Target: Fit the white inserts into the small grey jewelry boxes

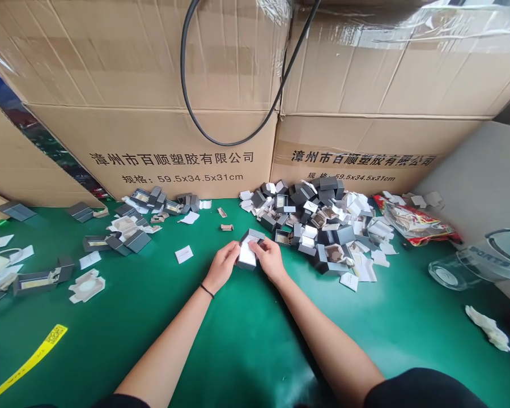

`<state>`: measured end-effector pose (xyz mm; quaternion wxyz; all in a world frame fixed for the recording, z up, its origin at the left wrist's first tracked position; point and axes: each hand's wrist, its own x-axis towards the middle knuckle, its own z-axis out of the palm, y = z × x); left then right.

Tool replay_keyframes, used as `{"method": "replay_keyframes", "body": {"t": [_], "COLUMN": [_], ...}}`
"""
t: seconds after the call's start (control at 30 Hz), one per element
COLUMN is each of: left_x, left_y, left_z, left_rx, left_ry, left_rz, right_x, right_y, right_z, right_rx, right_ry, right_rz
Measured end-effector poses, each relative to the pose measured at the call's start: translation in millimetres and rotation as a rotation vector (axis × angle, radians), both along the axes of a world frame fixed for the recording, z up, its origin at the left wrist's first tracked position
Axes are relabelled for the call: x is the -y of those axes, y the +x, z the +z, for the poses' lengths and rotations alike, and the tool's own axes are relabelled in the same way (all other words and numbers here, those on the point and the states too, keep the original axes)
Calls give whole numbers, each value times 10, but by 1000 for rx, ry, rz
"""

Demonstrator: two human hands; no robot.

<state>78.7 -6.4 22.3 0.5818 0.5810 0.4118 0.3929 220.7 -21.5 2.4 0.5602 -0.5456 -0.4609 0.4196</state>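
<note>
Between my two hands, just above the green table top (233, 317), is a small dark grey box (251, 234) with a white piece (247, 255) on its near side. My left hand (223, 262) grips the box's left side, fingers closed around it. On the other side, my right hand (269, 258) is closed on the box, thumb near the white piece. Just beyond and right of my right hand lies a heap of similar grey boxes (300, 195) mixed with white papers and brown inserts. A small white card (183, 254) lies left of my left hand.
Opened grey boxes (138, 241) and white inserts (87, 286) lie scattered at left. Large cardboard cartons (174, 136) line the back, with a black cable (238, 143) hanging before them. To the right are a red packet (420, 221), a clear plastic jug (471, 263) and a crumpled tissue (488, 327).
</note>
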Motion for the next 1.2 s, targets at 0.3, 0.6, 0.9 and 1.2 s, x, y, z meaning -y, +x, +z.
{"method": "replay_keyframes", "body": {"t": [0.3, 0.6, 0.9, 1.2], "left_x": [-57, 12, -21, -21], "left_y": [-46, 16, -6, -28], "left_z": [-38, 63, 15, -159], "left_rx": [-98, 333, 195, -323], "left_ry": [-3, -333, -139, 585], "left_rz": [-28, -69, -23, -11], "right_x": [24, 49, 11, 52], "right_y": [80, -15, -20, 15], "right_z": [94, 69, 113, 192], "right_rx": [278, -184, -261, -365], "right_ry": [111, -46, -17, -81], "right_rz": [-6, -90, -173, 150]}}
